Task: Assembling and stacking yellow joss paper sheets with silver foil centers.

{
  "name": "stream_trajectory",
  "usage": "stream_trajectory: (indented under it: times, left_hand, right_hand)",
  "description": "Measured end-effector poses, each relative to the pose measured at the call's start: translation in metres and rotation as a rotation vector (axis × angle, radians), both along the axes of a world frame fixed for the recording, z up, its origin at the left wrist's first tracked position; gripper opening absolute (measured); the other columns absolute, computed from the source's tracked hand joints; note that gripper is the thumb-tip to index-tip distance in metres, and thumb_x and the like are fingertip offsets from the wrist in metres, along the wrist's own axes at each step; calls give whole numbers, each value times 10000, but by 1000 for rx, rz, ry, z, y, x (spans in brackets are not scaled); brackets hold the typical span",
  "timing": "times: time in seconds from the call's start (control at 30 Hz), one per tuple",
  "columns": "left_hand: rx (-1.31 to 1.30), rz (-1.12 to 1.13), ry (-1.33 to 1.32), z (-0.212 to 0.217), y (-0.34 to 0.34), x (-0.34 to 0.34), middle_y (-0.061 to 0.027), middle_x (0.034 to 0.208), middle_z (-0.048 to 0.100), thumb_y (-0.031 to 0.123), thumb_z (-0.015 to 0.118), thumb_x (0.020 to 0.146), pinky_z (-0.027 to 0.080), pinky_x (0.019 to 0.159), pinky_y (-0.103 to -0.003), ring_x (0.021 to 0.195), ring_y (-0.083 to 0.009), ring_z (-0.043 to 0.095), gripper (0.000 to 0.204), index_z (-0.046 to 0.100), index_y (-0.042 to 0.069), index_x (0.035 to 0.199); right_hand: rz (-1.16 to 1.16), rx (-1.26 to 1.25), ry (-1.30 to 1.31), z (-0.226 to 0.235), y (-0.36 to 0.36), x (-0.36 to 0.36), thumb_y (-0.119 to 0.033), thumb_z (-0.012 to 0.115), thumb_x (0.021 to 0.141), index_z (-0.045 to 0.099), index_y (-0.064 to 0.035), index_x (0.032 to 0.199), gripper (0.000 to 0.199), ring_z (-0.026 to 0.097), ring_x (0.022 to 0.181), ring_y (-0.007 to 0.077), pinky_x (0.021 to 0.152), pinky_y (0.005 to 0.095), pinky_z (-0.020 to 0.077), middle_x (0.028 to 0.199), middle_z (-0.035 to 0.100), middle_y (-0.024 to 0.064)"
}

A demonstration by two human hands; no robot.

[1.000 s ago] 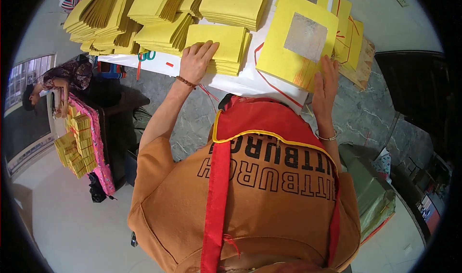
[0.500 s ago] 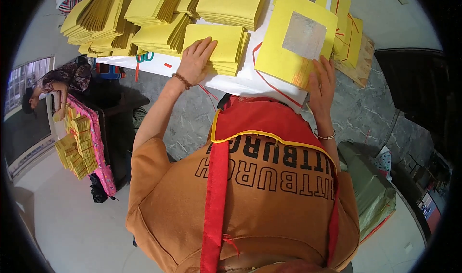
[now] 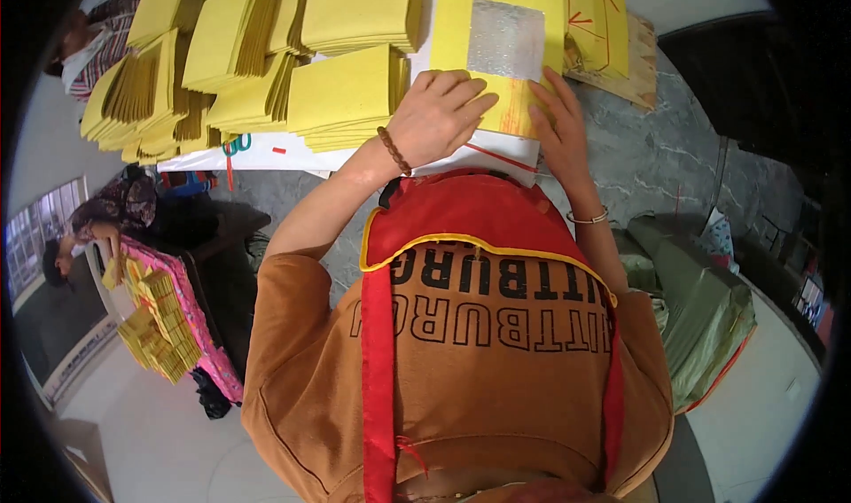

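A flat stack of yellow paper sheets [image 3: 450,33] lies on the white table cover, the top sheet bearing a silver foil square [image 3: 505,38]. My left hand [image 3: 441,117] reaches over the stack's near left corner, fingers extended above the paper; whether they press on it I cannot tell. At its near right edge, my right hand [image 3: 561,122] has its fingers apart, the tips touching or close to the sheets. Just left of my left hand sits a pile of folded yellow paper [image 3: 341,91]. Neither hand grips anything visible.
More folded yellow bundles [image 3: 226,38] spread over the table's left side. Green-handled scissors [image 3: 237,145] lie near its front edge. Red-tied yellow packs [image 3: 607,29] rest on a wooden board [image 3: 640,82] at right. Another person [image 3: 93,224] works beside a pink-covered table [image 3: 199,326].
My left hand has left the folded pile and moved right to the foil-squared sheets. My right hand stays at their right edge. The whole view has shifted slightly.
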State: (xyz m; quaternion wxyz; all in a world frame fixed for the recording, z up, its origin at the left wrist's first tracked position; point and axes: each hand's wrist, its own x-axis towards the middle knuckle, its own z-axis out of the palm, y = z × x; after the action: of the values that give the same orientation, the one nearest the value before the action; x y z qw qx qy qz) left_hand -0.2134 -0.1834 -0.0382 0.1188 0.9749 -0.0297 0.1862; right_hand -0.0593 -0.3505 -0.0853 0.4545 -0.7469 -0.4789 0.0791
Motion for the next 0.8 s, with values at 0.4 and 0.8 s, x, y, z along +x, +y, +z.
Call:
stream_trajectory:
  times: [0.4,0.8]
  left_hand:
    - [73,-99,35,2,6,9,-42,1018,600,287,656,781,402,803,-336,982,-202,523,318,617,83,1022]
    - [-347,-2,-1,-2,20,22,-98,727,605,157,610,849,481,603,-353,681,-257,583,126,656,42,867]
  right_hand:
    - [10,19,203,-4,-6,8,-173,485,927,630,-51,1119,270,431,1234,262,1037,354,309,1332,489,113]
    - [61,136,510,-3,-8,11,-343,276,998,625,7,1106,506,385,1275,238,1068,345,260,1365,452,121]
